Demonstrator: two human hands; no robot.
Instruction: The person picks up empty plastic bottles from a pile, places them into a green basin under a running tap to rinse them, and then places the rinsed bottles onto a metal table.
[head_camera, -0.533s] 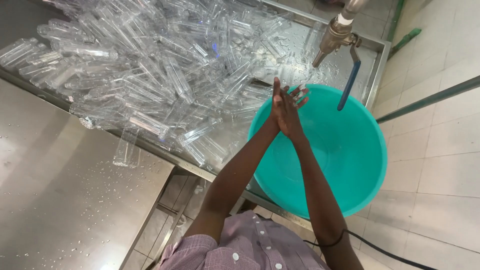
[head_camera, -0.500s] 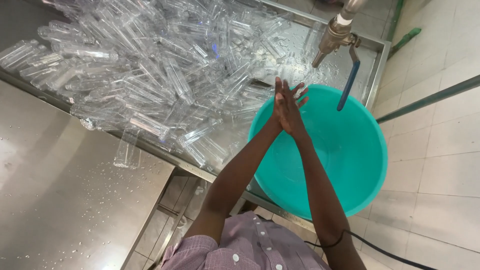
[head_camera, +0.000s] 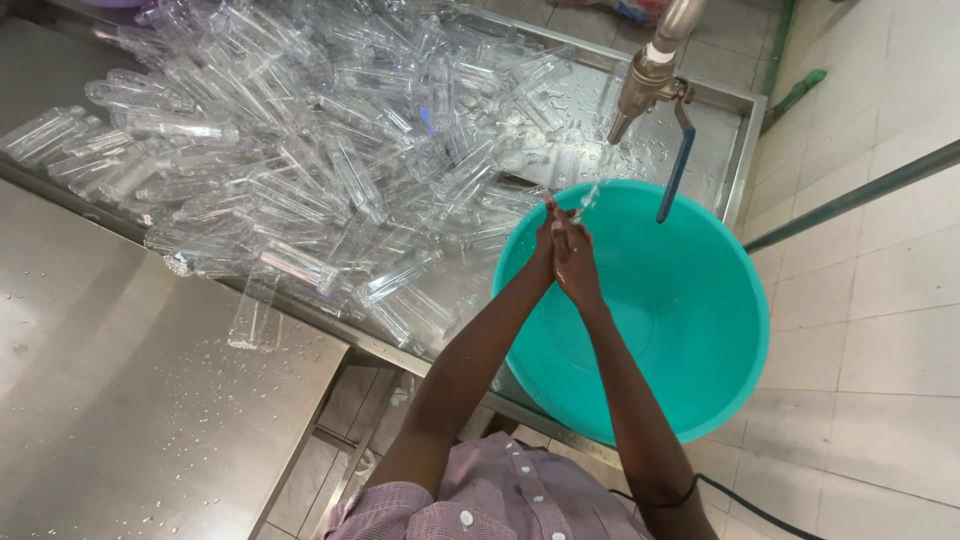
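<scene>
Teal basin (head_camera: 700, 330) at 3 o'clock, blue tap handle (head_camera: 676, 172) above it. Clear see-through bottles (head_camera: 300, 150) at 11. Shirt (head_camera: 500, 500) is purple-white check.

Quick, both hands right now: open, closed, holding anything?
Left hand: open, palm pressed against the right, holding nothing, over the teal basin.
Right hand: open, pressed against the left, empty, under the tap stream.

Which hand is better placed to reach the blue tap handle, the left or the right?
Probably the right hand. Both hands are pressed together under the water over the teal basin, but the blue tap handle hangs on the right side. The left hand lies nearer the clear plastic tubes.
</scene>
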